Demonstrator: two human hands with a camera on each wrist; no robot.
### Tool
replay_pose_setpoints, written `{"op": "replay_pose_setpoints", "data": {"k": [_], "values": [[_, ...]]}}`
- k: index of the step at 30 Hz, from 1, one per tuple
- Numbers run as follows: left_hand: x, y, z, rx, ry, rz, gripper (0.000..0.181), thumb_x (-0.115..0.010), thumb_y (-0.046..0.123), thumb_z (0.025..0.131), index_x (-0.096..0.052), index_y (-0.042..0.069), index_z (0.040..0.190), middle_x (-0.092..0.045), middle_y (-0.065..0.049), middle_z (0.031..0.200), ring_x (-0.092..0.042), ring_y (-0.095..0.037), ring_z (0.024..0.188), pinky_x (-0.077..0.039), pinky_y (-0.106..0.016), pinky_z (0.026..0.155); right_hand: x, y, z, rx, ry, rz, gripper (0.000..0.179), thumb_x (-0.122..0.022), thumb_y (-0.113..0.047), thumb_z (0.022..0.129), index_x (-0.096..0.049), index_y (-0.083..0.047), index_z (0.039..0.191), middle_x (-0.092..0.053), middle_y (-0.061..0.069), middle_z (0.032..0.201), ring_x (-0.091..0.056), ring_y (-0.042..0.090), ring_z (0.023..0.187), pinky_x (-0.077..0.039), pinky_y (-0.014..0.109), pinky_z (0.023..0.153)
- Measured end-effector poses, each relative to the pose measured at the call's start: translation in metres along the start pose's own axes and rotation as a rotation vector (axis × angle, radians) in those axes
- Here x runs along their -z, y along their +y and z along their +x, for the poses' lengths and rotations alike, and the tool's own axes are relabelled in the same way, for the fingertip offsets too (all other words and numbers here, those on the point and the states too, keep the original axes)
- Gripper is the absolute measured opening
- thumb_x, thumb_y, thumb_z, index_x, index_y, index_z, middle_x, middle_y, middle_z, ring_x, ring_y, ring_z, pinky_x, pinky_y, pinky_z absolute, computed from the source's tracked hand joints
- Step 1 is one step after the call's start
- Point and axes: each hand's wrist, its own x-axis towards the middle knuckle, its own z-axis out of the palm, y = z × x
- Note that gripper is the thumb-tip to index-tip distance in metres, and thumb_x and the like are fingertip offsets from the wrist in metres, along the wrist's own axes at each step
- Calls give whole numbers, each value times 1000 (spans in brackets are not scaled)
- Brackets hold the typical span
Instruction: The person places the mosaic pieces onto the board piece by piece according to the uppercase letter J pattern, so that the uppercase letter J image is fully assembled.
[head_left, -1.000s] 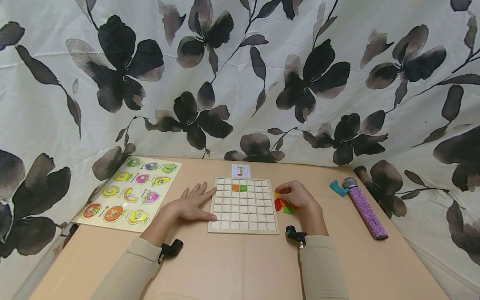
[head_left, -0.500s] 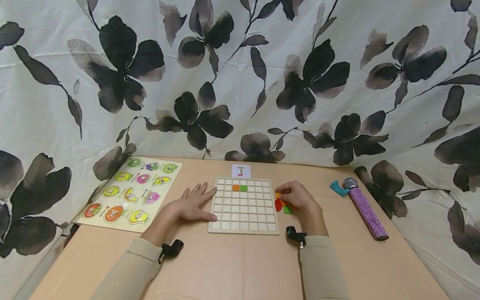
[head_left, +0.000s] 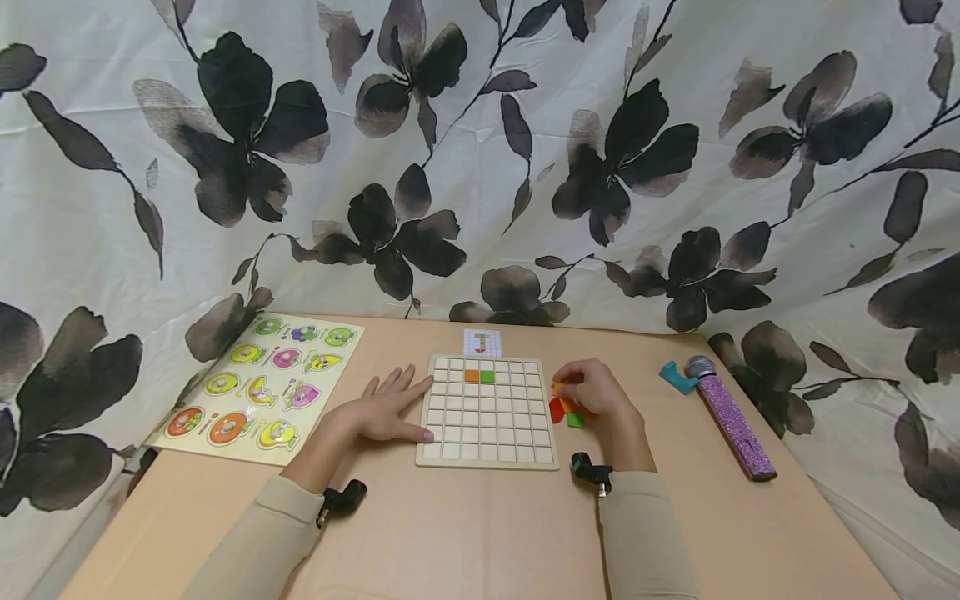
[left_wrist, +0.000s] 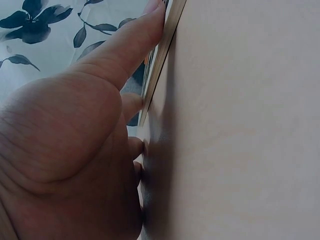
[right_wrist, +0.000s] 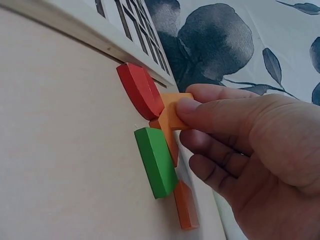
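My left hand [head_left: 382, 408] lies with its fingers spread at the left side of a white grid board [head_left: 486, 462], thumb and index fingertip touching its edge. In the left wrist view the thumb [left_wrist: 125, 47] rests on the board's rim [left_wrist: 162, 50]. One orange square [head_left: 471, 376] and one green square [head_left: 487, 377] sit side by side in the board's upper cells. Right of the board, my right hand [head_left: 600, 392] pinches a light-orange block [right_wrist: 172, 107] between thumb and index finger. Around it lie a red block [right_wrist: 141, 90], a green block [right_wrist: 156, 162] and darker orange pieces [right_wrist: 186, 205].
Behind the board lies a small card [head_left: 482, 342] with a coloured J-like figure on a grid. A sheet of fruit pictures [head_left: 258, 387] is at the left. A purple glitter microphone [head_left: 735, 425] and a blue curved piece [head_left: 677, 377] lie at the right. A floral cloth [head_left: 480, 167] hangs behind.
My right hand has risen very slightly at the loose blocks. The left hand and the board have stayed in place.
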Motion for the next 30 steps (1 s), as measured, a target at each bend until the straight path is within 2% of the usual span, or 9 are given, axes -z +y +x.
{"op": "replay_pose_setpoints", "data": {"k": [5,14,20,24,30], "values": [[2,4,-2,17,-11,33,111,-73,69,84,-20,20,168,0,-23,174,6,-46,161,6,-70,124,0,1,1,25,44,34,17,-74,-3,94,-76,-5,111,-69,11,98,-59,28,91,-51,32,77],[1,2,-2,-2,3,8,113,-72,74,82,-21,21,168,0,-25,174,6,-47,160,8,-72,123,0,-10,2,77,111,56,25,-72,-9,98,-74,-4,122,-72,10,111,-60,29,96,-55,31,77],[-2,-2,-1,-17,16,-18,114,-72,76,80,-22,22,168,0,-26,173,7,-50,159,10,-75,120,-5,-17,5,129,117,52,24,-74,-8,97,-75,-3,120,-74,11,111,-63,28,96,-53,32,85],[2,4,-4,12,-5,-8,114,-73,73,81,-22,21,168,0,-24,174,7,-47,160,10,-71,123,-8,-20,6,153,117,69,27,-74,-6,96,-73,-2,123,-73,12,112,-64,27,97,-54,32,88],[3,6,-3,20,-12,-6,114,-73,73,82,-21,20,168,2,-23,174,8,-45,161,8,-69,125,-11,-26,5,182,108,102,32,-72,-2,95,-71,0,127,-70,14,113,-64,28,99,-55,32,89]]}}
